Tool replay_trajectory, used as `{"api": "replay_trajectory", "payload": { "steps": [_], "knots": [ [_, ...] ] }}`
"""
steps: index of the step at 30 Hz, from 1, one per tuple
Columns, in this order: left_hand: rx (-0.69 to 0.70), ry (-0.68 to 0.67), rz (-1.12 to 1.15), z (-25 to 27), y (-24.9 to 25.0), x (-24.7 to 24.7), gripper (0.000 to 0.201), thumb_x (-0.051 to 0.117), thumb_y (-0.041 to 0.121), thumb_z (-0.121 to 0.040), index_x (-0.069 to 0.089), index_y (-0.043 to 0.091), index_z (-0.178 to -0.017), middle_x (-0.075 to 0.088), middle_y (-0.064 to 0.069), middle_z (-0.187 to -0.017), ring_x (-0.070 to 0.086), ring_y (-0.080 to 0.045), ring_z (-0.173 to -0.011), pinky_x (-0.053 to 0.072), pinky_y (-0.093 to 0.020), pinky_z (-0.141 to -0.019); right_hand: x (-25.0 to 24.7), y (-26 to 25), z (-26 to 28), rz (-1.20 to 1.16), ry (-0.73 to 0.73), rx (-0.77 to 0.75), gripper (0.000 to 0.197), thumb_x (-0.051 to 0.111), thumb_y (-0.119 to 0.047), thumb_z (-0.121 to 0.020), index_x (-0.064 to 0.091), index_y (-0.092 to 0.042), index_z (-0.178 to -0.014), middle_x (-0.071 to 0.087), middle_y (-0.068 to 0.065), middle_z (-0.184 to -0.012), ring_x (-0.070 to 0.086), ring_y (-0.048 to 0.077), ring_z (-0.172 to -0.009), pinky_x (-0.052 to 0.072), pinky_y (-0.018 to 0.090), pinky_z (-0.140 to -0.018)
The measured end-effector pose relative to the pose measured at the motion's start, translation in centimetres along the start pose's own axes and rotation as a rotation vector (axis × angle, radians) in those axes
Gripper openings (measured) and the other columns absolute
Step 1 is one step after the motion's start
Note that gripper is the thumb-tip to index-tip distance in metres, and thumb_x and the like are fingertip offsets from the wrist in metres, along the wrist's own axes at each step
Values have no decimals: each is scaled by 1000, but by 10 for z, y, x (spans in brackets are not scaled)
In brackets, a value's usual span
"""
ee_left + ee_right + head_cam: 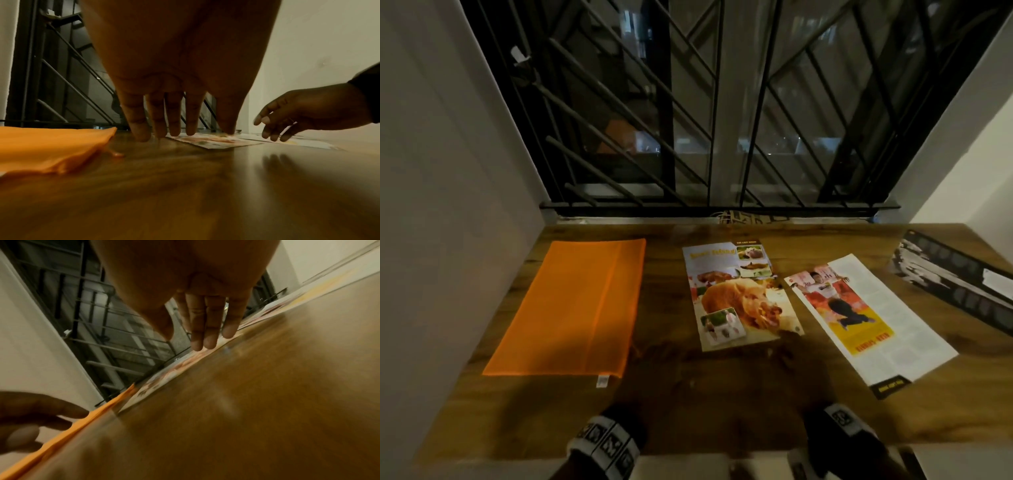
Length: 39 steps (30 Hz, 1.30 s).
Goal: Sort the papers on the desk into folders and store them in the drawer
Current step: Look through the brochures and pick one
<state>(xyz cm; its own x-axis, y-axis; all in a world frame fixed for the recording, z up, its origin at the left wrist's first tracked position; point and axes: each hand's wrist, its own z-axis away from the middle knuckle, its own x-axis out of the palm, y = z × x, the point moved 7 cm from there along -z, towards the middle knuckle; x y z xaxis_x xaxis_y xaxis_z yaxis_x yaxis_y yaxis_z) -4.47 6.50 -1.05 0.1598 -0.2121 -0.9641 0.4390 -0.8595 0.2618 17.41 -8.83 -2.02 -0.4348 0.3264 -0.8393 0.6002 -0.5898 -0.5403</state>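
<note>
A: What lies on the brown wood-grain tabletop (681,394)?

B: At nine o'clock, a flat orange mesh folder (571,308) with a small white tag at its near edge. At the centre, a glossy magazine page printed with a large orange-brown animal (736,294). At three o'clock from that page lies a second page, a long sheet with a yellow-and-red picture and white text columns (869,315) (the two sheets lie just beside each other, their near corners almost meeting). Far off at two o'clock, a dark black-and-white printed sheet (955,274) reaches the tabletop's right edge.

A: And the person's hands?

B: The left hand (174,100) hangs over the wood between the folder and the animal page, fingers (156,120) straight and spread, pointing down, holding nothing; whether the tips touch the tabletop cannot be told. The right hand (197,305) is likewise empty and relaxed, its straight fingers near the animal page's near edge (the left wrist view shows them loosely bent above the papers).

A: Behind the tabletop?

B: At twelve o'clock, a dark window behind a black metal grille (688,120), with white walls either side.
</note>
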Motion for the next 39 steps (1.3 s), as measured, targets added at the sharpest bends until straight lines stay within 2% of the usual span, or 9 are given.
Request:
{"api": "replay_trajectory", "payload": {
  "steps": [2, 6, 11, 15, 18, 22, 27, 35, 39],
  "knots": [
    [-46, -32, -37, -29, 5, -2, 41, 38, 53, -94, 60, 34, -123, 63, 5, -126, 62, -19, -117, 51, -41, -98, -11, 17, -33, 38, 44, 110, 33, 61, -26, -95, 62, -14, -126, 61, 14, -129, 56, 33, -119, 41, 42, -103],
    [-171, -196, 23, -71, 5, 26, 78, 19, 66, -87, 22, 29, -155, 23, 2, -162, 24, -23, -148, 21, -43, -122, -13, 29, -80, 37, -80, 206, 62, 63, -44, -89, 46, -16, -142, 46, 16, -140, 54, 35, -121, 47, 43, -101],
    [-214, -253, 141, -80, 7, 46, 51, 55, 53, -91, 53, 30, -137, 47, -1, -149, 50, -19, -132, 41, -39, -112, -2, 29, -111, -229, -140, 237, 82, 68, -55, -67, 36, -42, -142, 60, 5, -124, 64, 29, -104, 58, 45, -82],
    [-311, -223, 74, -80, 2, 50, 70, 26, 62, -89, 33, 29, -151, 30, 4, -159, 30, -18, -145, 22, -34, -121, 11, 27, -127, -403, -204, 206, 80, 68, -41, -75, 33, -35, -148, 55, 4, -139, 57, 29, -121, 51, 49, -98],
    [-376, -232, 88, -85, 2, 55, 57, 50, 47, -95, 37, 33, -149, 33, 8, -157, 33, -15, -142, 27, -32, -119, 27, 21, -128, -617, -360, 235, 63, 68, -38, -82, 44, -31, -139, 55, 4, -136, 56, 28, -121, 49, 53, -100],
    [-408, -247, 57, -88, 3, 56, 62, 58, 48, -91, 37, 33, -148, 35, 8, -156, 35, -14, -141, 27, -30, -119, 33, 29, -143, -817, -334, 306, 88, 76, -66, -66, 47, -31, -141, 54, 2, -140, 54, 27, -125, 43, 55, -106],
    [-454, -188, 150, -86, 7, 50, 58, 59, 43, -93, 41, 31, -146, 37, 7, -154, 36, -14, -140, 27, -30, -118, -4, 31, -175, -523, -237, 197, 31, 68, -13, -84, 66, -18, -114, 67, 8, -115, 62, 30, -104, 52, 47, -91],
    [-509, 126, 834, -99, -11, 16, 64, 67, 46, -87, 41, 34, -145, 48, 5, -146, 49, -19, -133, 43, -47, -108, 10, 54, -163, -704, -305, 177, 40, 65, -11, -88, 60, -25, -126, 65, 3, -123, 63, 22, -109, 53, 50, -95],
    [-521, 251, 1054, -91, -32, 20, 53, 61, 2, -93, 46, 20, -141, 60, -13, -133, 61, -37, -119, 54, -54, -90, 9, 57, -150, -813, -287, 183, 41, 62, -2, -91, 60, -21, -128, 67, 2, -121, 65, 21, -109, 54, 45, -92]
  ]
}}
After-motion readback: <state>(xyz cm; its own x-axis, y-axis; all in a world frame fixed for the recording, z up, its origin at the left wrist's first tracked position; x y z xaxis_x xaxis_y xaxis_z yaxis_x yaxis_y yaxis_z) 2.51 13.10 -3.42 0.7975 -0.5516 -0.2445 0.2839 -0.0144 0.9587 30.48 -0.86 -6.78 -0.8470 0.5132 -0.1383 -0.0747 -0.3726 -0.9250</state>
